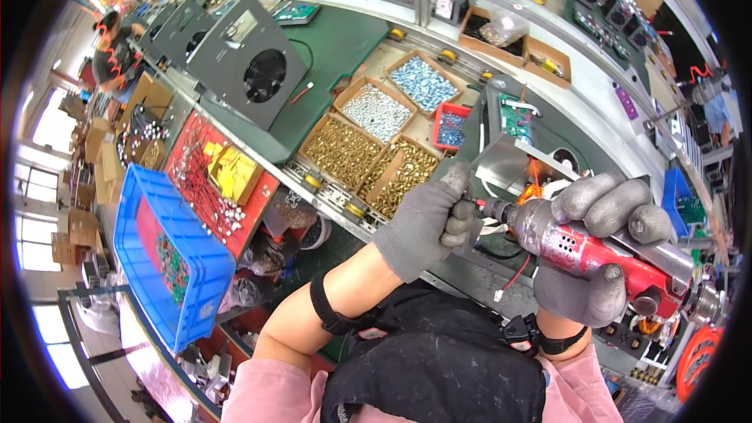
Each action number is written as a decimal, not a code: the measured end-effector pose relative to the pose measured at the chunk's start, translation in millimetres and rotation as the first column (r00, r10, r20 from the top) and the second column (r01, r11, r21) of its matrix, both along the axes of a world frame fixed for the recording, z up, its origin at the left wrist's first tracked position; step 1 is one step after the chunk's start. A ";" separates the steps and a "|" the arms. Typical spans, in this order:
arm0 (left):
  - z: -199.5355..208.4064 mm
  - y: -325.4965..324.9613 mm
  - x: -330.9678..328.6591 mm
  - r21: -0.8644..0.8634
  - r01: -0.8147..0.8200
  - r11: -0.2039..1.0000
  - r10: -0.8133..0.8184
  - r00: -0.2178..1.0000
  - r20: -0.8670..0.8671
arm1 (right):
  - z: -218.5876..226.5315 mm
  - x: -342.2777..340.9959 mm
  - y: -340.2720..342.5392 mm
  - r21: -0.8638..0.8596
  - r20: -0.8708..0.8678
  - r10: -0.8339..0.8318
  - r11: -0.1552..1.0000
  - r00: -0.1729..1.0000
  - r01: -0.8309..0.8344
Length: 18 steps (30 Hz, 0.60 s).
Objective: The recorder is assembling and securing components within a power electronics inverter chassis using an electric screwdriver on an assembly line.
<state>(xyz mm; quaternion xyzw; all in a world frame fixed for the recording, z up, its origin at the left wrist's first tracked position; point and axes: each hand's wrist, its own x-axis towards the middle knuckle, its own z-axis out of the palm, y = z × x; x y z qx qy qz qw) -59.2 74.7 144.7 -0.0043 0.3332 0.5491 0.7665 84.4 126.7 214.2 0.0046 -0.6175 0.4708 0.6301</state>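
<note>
My right hand (607,205), in a grey work glove, is wrapped round a scuffed red power screwdriver (576,251) that lies level and points left. My left hand (429,223), gloved too, is closed right at the driver's tip, thumb against fingers. Whatever small piece it pinches there is hidden, apart from a bit of red by the fingertips. Behind both hands stands an opened metal casing (501,160) with a green circuit board (515,117), an orange-wound coil (533,192) and loose wires. A red wire with a white plug (499,295) hangs below the driver.
Cardboard trays of brass fasteners (341,149), silver fasteners (378,112) and bluish ones (425,84) sit left of the casing, beside a small red bin (451,130). Further left are a grey fan panel (249,63) and a blue crate (211,286). Another person (113,55) is far left.
</note>
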 end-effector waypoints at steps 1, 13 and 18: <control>0.1 -2.9 -1.5 -0.022 -0.014 1.000 0.014 1.000 0.002 | -0.7 -3.1 -1.6 -0.002 0.002 0.017 1.000 1.000 -0.017; -6.2 -20.2 -11.7 -0.107 -0.224 0.969 0.237 0.961 0.140 | -3.2 -27.0 -23.1 0.118 0.185 0.011 0.992 0.983 -0.033; -22.3 -27.9 -26.7 0.010 -0.239 0.971 0.235 0.963 0.134 | -7.2 -39.2 -22.9 0.147 0.184 0.037 0.987 0.982 -0.064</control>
